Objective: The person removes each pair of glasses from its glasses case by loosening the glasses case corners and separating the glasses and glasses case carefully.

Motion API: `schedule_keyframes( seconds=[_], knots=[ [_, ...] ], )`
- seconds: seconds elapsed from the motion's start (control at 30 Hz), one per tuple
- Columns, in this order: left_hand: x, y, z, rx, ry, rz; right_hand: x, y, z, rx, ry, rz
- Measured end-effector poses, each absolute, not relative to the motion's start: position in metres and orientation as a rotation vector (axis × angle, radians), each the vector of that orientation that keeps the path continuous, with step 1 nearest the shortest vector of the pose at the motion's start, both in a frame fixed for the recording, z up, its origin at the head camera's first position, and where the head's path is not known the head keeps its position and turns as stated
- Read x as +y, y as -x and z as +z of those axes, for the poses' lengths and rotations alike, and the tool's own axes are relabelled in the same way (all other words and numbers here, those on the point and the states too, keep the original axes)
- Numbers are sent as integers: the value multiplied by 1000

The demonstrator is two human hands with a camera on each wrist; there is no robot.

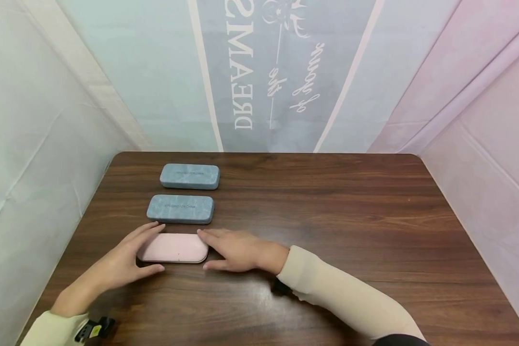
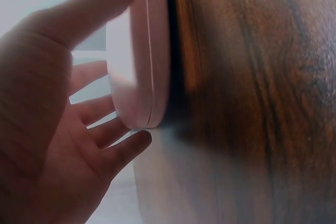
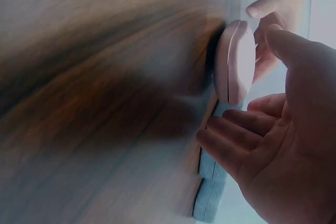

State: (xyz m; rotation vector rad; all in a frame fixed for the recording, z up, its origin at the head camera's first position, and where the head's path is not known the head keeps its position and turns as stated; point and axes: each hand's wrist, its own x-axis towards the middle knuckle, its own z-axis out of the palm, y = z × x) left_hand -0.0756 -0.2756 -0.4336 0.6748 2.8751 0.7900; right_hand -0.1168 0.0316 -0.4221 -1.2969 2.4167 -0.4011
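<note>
A pink glasses case (image 1: 173,248) lies closed on the table, its lid seam showing in the left wrist view. My left hand (image 1: 123,257) is spread about its left end, fingers along the far side and thumb on the near side; whether it touches cannot be told. At the case's right end is my right hand (image 1: 235,250), fingers extended and thumb held apart. In the right wrist view, that hand's fingers (image 3: 231,140) lie beside the pink case (image 3: 233,66). Beyond it sit two blue glasses cases, a nearer one (image 1: 180,209) and a farther one (image 1: 190,176).
The dark wooden table (image 1: 328,206) extends to the right of the cases. A printed curtain (image 1: 155,72) hangs behind its far edge, with pale cloth (image 1: 39,144) on the left and pinkish cloth (image 1: 480,125) on the right.
</note>
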Motion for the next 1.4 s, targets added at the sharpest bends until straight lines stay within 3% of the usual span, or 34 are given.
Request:
schedule_keyframes(
  seconds=[0.93,1.4],
  knots=[
    [-280,81,-444,2944,-840,763,-5,106,-438,2529,1217,-511],
    [-279,84,-444,2941,-806,724,-13,105,-440,2652,1127,-477]
  ],
)
